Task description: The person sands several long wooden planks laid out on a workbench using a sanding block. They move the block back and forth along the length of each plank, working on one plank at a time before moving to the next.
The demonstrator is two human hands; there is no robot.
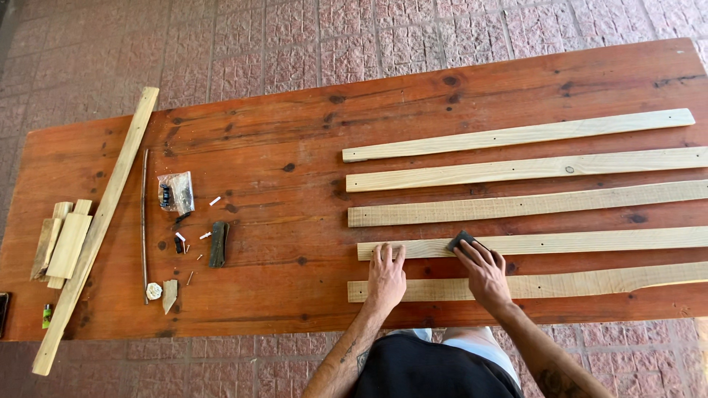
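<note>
Several pale wooden slats lie side by side on the right half of a reddish wooden table (pixel 295 125). My left hand (pixel 386 276) presses flat on the left end of the second-nearest slat (pixel 590 241), fingers spread. My right hand (pixel 484 271) holds a small dark sanding block (pixel 462 240) against the same slat, just right of my left hand. The nearest slat (pixel 590 280) runs under both wrists.
A long wooden batten (pixel 103 214) lies diagonally at the left, beside short wood offcuts (pixel 65 243). A thin metal rod (pixel 144 221), a clear bag of hardware (pixel 177 193), loose screws and a dark folded tool (pixel 218 244) sit left of centre. Brick paving surrounds the table.
</note>
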